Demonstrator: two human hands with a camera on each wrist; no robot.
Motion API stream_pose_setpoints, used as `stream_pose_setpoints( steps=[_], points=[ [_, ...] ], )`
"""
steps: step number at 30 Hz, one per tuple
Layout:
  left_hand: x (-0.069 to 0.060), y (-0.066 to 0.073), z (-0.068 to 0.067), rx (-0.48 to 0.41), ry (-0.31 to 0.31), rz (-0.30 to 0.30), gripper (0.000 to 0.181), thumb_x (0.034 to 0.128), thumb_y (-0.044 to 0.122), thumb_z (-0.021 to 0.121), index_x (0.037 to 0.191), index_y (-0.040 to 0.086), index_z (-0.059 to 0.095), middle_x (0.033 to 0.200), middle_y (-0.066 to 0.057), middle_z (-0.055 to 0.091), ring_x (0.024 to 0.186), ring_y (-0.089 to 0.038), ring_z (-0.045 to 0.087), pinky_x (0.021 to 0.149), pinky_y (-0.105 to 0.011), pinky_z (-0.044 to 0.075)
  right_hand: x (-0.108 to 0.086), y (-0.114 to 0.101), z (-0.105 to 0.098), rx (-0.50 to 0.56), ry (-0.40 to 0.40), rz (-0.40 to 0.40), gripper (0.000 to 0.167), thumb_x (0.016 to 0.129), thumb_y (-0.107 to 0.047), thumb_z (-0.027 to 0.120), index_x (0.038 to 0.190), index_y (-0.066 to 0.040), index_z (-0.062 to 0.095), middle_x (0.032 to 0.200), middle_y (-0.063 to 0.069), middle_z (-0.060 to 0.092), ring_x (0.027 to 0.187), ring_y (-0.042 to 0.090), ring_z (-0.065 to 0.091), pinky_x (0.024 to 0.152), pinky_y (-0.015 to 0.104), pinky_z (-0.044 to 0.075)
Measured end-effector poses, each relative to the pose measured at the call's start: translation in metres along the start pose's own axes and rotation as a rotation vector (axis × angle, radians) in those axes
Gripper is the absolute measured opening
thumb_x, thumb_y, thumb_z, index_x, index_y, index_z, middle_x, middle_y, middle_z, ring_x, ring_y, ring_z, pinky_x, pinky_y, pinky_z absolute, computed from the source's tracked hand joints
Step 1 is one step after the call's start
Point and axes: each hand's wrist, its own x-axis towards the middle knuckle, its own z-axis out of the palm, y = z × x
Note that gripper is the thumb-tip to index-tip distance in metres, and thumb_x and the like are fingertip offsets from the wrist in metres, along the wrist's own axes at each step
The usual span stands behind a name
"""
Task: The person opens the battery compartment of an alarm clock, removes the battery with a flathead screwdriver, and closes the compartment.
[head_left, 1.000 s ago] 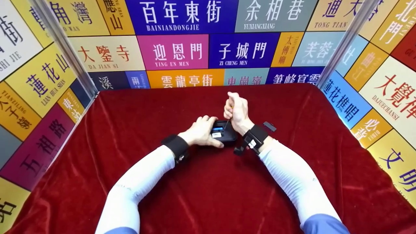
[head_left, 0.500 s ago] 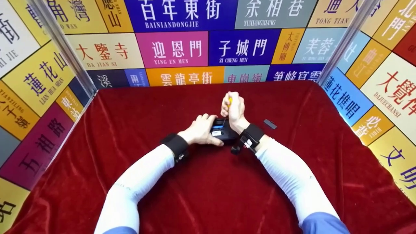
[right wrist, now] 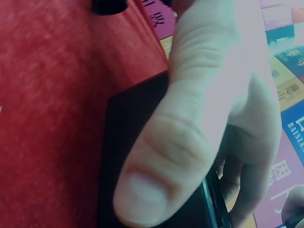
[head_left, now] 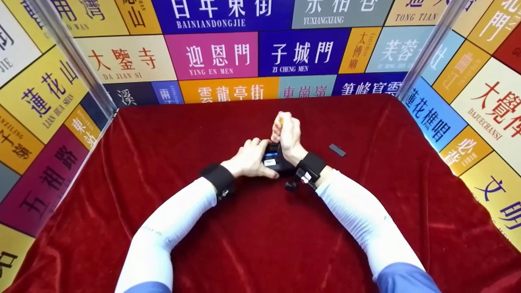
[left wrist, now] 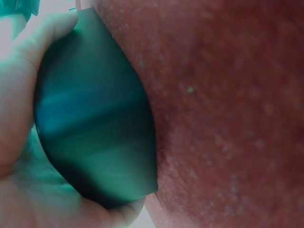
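Note:
A black device (head_left: pixel 281 165) lies on the red cloth with a white label (head_left: pixel 270 162) and a blue part (head_left: pixel 270 154) in its open recess. My left hand (head_left: pixel 252 159) grips its left end, thumb on the near edge and fingers at the far edge. In the left wrist view the black casing (left wrist: pixel 104 114) sits between thumb and fingers. Over the device's right part, my right hand (head_left: pixel 287 133) holds an upright screwdriver (head_left: pixel 281 121) in a fist; only a little yellow handle shows, its shaft hidden. The right thumb (right wrist: pixel 161 166) fills the right wrist view.
A small dark grey cover piece (head_left: pixel 337 150) lies on the red cloth (head_left: pixel 244 228) to the right of the right hand. Panels with printed place names (head_left: pixel 211 55) stand behind and at both sides, with clear corner posts (head_left: pixel 433 49).
The right hand has shifted left and tilted inward over the device, covering more of its right side and the screwdriver shaft. The left hand keeps its grip. The head view has tilted slightly down.

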Motion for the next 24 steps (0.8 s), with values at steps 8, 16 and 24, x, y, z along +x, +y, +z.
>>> stream_pose_setpoints(
  steps=[8,16,24],
  points=[
    [0.006,-0.01,0.009,-0.022,0.022,0.006,0.113,0.0733,0.064,0.096,0.159,0.007,0.05,0.144,-0.021,0.06,0.132,-0.043,0.058,0.104,-0.063,0.058,0.007,-0.003,-0.012,0.167,0.075,0.084,0.047,0.11,-0.028,0.038,0.064,-0.022,0.044,0.052,-0.009,0.039,0.045,0.005,0.033,0.046,0.024,0.03],
    [0.001,-0.001,0.003,-0.03,-0.013,-0.026,0.112,0.0772,0.059,0.096,0.163,0.007,0.047,0.151,-0.023,0.057,0.138,-0.045,0.055,0.112,-0.064,0.055,0.011,-0.001,-0.044,0.529,0.251,0.221,0.053,0.107,-0.034,0.035,0.055,-0.023,0.039,0.047,-0.008,0.038,0.042,0.008,0.031,0.044,0.025,0.028],
    [0.001,0.001,0.001,-0.011,-0.02,-0.033,0.114,0.0764,0.061,0.096,0.163,0.008,0.045,0.152,-0.022,0.057,0.139,-0.045,0.055,0.111,-0.064,0.055,0.01,0.005,-0.057,0.817,0.333,0.329,0.061,0.108,-0.04,0.033,0.051,-0.018,0.037,0.046,-0.002,0.037,0.04,0.012,0.03,0.043,0.027,0.026]
  ],
)
